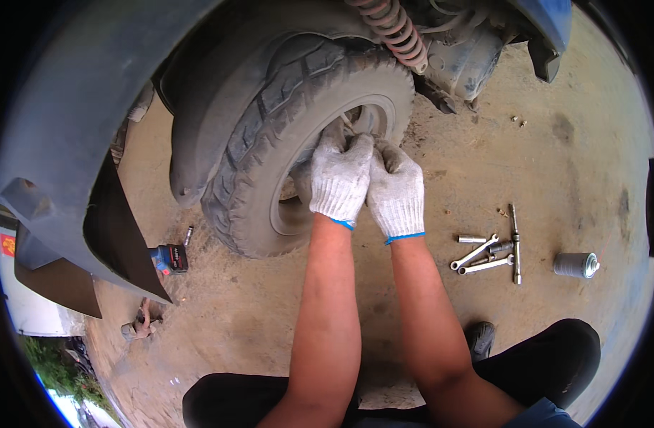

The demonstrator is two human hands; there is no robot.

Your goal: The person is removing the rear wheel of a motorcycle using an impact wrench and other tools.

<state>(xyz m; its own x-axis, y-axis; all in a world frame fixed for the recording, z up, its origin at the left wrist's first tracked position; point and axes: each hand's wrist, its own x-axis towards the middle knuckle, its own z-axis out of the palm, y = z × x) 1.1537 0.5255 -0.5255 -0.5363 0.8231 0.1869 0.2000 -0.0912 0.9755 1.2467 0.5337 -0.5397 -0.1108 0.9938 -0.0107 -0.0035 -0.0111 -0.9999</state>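
Both my hands wear white knit work gloves with blue cuffs and meet at the hub of a dusty, knobby tire (pixel 252 171). My left hand (pixel 339 167) reaches into the wheel rim (pixel 288 214), its fingers curled toward the hub. Right beside it, my right hand (pixel 397 184) is closed, with thumb and fingers pressed together near the rim's edge. What either hand grips is hidden behind the gloves. A thin light-coloured piece (pixel 348 124) shows just above the left fingers.
A blue fender (pixel 63 121) arches over the wheel at left. A reddish coil spring (pixel 395 32) stands above the tire. On the floor at right lie wrenches (pixel 477 251), a T-handle socket wrench (pixel 515 242) and a spray can (pixel 575 265). A cordless power tool (pixel 169 258) rests at left.
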